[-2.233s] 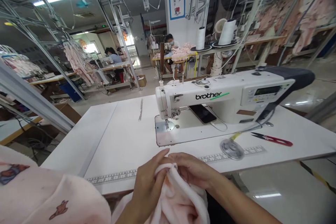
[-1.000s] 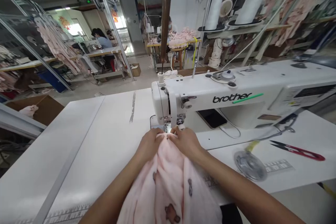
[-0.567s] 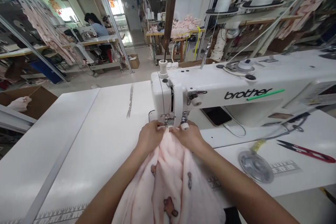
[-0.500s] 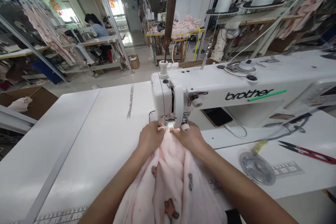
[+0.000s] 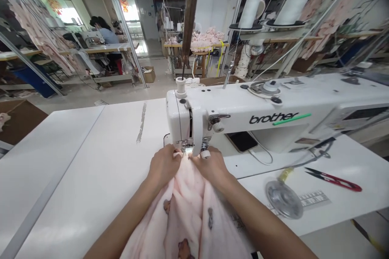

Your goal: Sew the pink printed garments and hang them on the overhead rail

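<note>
Soft pink fabric (image 5: 188, 198) with brown and grey printed figures hangs in folds from the needle area of a white sewing machine (image 5: 232, 111) down toward me. My left hand (image 5: 165, 164) grips the fabric's edge just left of the presser foot, fingers closed. On the other side, my right hand (image 5: 210, 166) pinches the same fabric close to the needle, its fingertips partly behind the machine head. A small lamp lights the spot between both hands. The fabric's far end under the foot is hidden.
Right of the machine bed lie a phone (image 5: 242, 141) with a white cable, red-handled thread snips (image 5: 334, 179) and a clear round dish (image 5: 284, 199). Thread cones (image 5: 252, 6) stand behind. A co-worker (image 5: 106, 34) sits at another machine at the back left. A cardboard box (image 5: 22, 121) stands left.
My view has shifted, so the machine and table sit further left and slightly lower in the picture. Both hands keep their hold on the fabric beside the needle.
</note>
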The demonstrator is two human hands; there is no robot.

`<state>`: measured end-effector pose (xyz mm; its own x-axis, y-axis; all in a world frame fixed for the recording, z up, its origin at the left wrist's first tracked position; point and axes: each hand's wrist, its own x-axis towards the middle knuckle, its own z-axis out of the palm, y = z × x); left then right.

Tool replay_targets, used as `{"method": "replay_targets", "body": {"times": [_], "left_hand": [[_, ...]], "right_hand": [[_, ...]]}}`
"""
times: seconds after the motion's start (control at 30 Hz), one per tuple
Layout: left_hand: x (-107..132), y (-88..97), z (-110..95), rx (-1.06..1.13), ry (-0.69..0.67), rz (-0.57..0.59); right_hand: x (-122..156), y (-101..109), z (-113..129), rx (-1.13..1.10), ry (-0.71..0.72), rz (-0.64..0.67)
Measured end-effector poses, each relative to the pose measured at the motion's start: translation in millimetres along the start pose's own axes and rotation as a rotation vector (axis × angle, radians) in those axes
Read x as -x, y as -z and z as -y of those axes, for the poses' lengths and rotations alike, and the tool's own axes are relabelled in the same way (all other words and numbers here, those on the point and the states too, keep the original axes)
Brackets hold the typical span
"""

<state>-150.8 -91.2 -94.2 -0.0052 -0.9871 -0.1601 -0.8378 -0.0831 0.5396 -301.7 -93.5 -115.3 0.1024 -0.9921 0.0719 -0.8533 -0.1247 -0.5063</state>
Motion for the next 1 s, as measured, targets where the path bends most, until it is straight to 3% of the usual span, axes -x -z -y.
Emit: {"method": "replay_targets", "body": {"times": [1.0], "left_hand": [[-11,-6.1,4,-0.098,0.008,-0.074]], "right_hand": [[-12,-12,-4,0.088,-0.026,-0.021]]}}
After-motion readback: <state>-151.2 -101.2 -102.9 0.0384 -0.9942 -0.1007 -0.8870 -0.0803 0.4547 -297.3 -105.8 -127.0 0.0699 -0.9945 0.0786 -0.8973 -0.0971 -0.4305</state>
